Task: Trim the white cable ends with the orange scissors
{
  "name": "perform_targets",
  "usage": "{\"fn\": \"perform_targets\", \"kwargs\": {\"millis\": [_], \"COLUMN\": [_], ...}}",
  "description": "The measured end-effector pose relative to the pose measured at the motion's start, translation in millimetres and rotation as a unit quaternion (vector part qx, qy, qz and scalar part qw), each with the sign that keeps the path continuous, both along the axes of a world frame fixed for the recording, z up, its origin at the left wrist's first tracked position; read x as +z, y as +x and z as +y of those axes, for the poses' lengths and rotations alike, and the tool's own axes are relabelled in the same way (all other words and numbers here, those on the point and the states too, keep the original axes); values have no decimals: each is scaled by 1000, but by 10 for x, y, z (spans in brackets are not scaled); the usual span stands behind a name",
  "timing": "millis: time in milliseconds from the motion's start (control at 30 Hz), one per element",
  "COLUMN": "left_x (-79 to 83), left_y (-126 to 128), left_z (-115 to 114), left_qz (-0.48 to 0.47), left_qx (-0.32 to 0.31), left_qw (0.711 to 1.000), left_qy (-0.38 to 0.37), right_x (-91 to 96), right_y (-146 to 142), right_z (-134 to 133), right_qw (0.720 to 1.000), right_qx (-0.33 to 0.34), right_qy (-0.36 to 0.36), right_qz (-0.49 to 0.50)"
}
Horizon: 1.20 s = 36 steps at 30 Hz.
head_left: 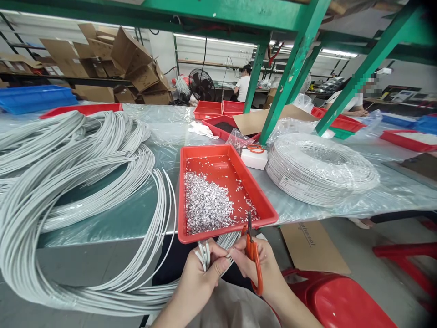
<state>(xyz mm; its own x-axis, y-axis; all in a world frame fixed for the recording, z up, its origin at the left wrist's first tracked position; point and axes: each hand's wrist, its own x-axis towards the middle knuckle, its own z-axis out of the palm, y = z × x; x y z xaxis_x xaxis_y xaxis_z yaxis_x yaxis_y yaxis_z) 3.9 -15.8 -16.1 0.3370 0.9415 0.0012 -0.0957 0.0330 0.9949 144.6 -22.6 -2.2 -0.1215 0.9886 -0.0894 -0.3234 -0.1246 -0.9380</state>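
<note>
My left hand (206, 269) is closed around several white cables (204, 256), whose ends stick up between its fingers. Orange-handled scissors (253, 255) rest in my right hand (259, 262), blades pointing up and away from me. The thumb and fingertips of that hand also meet the left fingertips at a cable end, mostly hidden by the fingers. Just beyond both hands is a red tray (269, 217) with a heap of small shiny silver pieces (208, 205). Long looped bundles of white cable (30, 237) lie to the left, and some hang over the table edge.
A plastic-wrapped cable coil (321, 168) lies right of the tray, near a white box (254, 158) with orange-handled scissors on it. Green posts (290, 77) rise from the table. A red stool (344, 300) stands at my right. Two people are farther back.
</note>
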Motion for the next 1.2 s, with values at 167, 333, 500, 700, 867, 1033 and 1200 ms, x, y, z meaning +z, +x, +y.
{"fn": "perform_targets", "kwargs": {"millis": [167,333,500,700,867,1033,1200], "left_x": [-14,-34,-79,21,-6,-27,-43], "left_y": [24,16,21,32,32,32,33], "left_z": [-6,-33,-39,-23,-12,-26,-35], "left_qz": [0,-16,-6,-35,-49,-37,-40], "left_qx": [25,24,35,34,-3,-1,1], "left_qw": [999,999,998,999,998,997,998], "left_qy": [38,37,52,17,-44,-67,-53], "right_x": [-19,-9,37,12,-52,-38,-36], "right_y": [-19,-10,-2,-104,-118,-68,-40], "right_z": [-36,-20,-16,-87,-89,-69,-54], "right_qw": [1000,998,999,970,989,998,1000], "right_qx": [-21,-6,-4,53,2,-38,-22], "right_qy": [-6,34,29,-124,-53,18,-2], "right_qz": [-20,-53,-32,201,141,-37,17]}}
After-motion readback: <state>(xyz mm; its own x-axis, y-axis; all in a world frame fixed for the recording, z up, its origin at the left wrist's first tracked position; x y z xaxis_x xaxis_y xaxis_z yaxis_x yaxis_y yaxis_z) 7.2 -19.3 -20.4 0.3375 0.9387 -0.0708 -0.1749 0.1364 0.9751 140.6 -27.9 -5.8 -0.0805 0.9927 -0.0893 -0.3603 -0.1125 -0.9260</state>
